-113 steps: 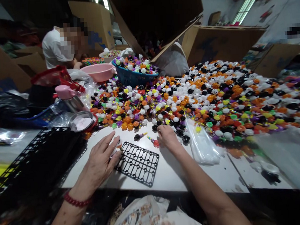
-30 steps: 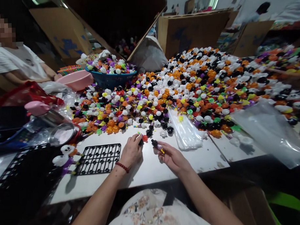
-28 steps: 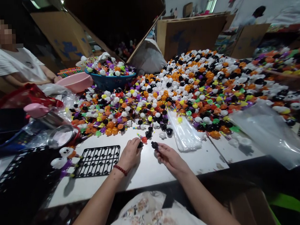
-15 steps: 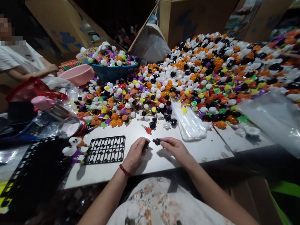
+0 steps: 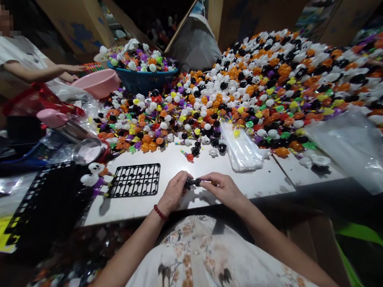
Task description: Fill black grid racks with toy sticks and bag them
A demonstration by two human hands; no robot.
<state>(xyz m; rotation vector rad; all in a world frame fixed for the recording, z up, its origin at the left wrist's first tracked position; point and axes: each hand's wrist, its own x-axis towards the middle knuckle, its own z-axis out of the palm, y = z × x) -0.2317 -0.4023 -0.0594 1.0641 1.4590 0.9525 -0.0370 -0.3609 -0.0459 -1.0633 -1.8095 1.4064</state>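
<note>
My left hand [image 5: 174,191] pinches a small black plastic piece [image 5: 188,184], largely covered by its fingers. From the other side, my right hand [image 5: 225,191] grips a black ribbed piece [image 5: 198,182] with a thin, partly purple and yellow stick [image 5: 213,183] behind it. The two black pieces meet end to end over the white table [image 5: 170,169]; whether they are joined I cannot tell. A black plastic grid tray [image 5: 135,180] lies left of my hands. Beside it are white skull-like and ghost-like figures [image 5: 90,179] on purple and yellow-green parts.
A big heap of small orange, white, black and coloured figures [image 5: 227,92] covers the back. Clear plastic bags [image 5: 242,152] lie at its front edge. A blue tub [image 5: 142,80], a pink basin [image 5: 97,85] and a steel cup [image 5: 87,152] stand leftward; a co-worker's hand [image 5: 68,69] is near the basin.
My hands have come together, so the two black pieces now touch; they were apart before. The stick now shows in my right hand. The co-worker's arm has reached further out, and the view has tilted down slightly.
</note>
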